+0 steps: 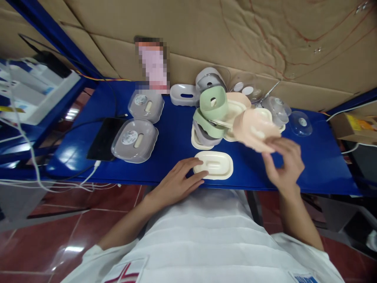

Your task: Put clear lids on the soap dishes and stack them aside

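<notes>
My right hand (282, 159) pinches the edge of a peach plastic tub (253, 127), raised and tilted over the right side of the pile. My left hand (187, 175) has its fingers apart, and the fingertips touch the left end of a cream oval plastic base (219, 165) lying near the table's front edge. Just behind that base, green tubs (213, 103) and grey tubs (210, 78) are stacked among more cream pieces (234, 112). The peach tub partly covers the cream pieces beneath it.
Two grey boxes with clear lids (135, 139) stand on the left of the blue table (173, 135), beside a black flat device (103, 139) and cables. Clear plastic covers (300, 124) lie at the right. Cardboard (200, 35) lines the back.
</notes>
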A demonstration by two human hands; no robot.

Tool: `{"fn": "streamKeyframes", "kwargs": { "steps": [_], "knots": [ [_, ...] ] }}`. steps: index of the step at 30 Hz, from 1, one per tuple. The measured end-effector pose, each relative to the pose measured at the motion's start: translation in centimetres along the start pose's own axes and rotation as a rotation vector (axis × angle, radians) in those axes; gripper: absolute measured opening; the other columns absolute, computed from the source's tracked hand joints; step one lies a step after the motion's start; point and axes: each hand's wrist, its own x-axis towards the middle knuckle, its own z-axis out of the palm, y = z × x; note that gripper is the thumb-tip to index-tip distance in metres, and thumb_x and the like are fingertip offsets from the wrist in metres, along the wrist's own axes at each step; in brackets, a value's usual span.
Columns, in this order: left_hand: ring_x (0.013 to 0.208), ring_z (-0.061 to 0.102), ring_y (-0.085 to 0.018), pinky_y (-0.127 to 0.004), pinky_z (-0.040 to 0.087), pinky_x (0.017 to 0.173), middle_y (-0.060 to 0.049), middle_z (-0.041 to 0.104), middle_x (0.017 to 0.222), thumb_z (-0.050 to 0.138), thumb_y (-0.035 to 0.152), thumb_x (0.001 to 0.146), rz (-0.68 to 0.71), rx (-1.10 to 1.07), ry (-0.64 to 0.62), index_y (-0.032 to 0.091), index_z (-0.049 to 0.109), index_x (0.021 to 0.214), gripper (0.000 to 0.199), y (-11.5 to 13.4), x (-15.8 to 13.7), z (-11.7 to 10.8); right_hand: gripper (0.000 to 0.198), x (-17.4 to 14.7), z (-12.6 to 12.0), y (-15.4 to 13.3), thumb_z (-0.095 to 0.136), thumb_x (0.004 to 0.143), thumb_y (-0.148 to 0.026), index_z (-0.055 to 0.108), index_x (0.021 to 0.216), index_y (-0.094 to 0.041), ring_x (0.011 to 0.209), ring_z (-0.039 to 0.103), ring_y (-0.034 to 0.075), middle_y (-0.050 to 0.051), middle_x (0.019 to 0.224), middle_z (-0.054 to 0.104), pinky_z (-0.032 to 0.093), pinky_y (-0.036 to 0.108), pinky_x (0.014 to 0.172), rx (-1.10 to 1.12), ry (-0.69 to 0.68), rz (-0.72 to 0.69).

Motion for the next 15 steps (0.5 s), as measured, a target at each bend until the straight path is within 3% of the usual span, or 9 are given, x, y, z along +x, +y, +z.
{"fn": "streamKeyframes", "kwargs": {
  "steps": [4, 7, 11, 15],
  "knots": [
    [0.150, 0.052, -0.035, -0.053, 0.055, 0.117, -0.020, 0.053, 0.157, 0.076, 0.028, 0.100, 0.012, 0.051, 0.037, 0.023, 0.055, 0.150, 0.055, 0.0, 0.1, 0.1, 0.047, -4.7, 0.5, -3.8, 0.074, 0.097, -0.019, 0.066, 0.142, -0.029, 0.116, 0.074, 0.032, 0.009, 0.119, 0.079, 0.061, 0.053, 0.099, 0.207, -0.223, -0.035],
    [0.154, 0.049, -0.035, -0.053, 0.052, 0.121, -0.020, 0.052, 0.162, 0.074, 0.029, 0.101, 0.022, 0.073, -0.001, 0.022, 0.051, 0.155, 0.059, 0.1, 0.5, -0.1, 0.051, -5.5, 1.9, -5.2, 0.069, 0.101, -0.018, 0.061, 0.150, -0.030, 0.123, 0.071, 0.031, 0.010, 0.127, 0.076, 0.060, 0.053, 0.103, 0.273, -0.374, -0.032],
    [0.149, 0.055, -0.032, -0.051, 0.054, 0.120, -0.017, 0.065, 0.150, 0.072, 0.027, 0.102, 0.002, 0.089, -0.033, 0.017, 0.060, 0.145, 0.045, 0.1, 0.7, -0.1, 0.049, -4.4, 3.2, -5.6, 0.068, 0.104, -0.022, 0.060, 0.152, -0.027, 0.130, 0.067, 0.030, 0.012, 0.134, 0.074, 0.057, 0.051, 0.110, 0.253, -0.503, -0.088],
    [0.138, 0.064, -0.030, -0.049, 0.058, 0.117, -0.013, 0.073, 0.137, 0.073, 0.023, 0.102, -0.007, 0.088, -0.023, 0.016, 0.070, 0.126, 0.026, -0.2, 0.5, 0.3, 0.042, -3.8, 3.8, -5.8, 0.068, 0.105, -0.020, 0.064, 0.146, -0.026, 0.136, 0.065, 0.029, 0.011, 0.138, 0.073, 0.054, 0.050, 0.113, 0.227, -0.530, -0.141]
  ]
}}
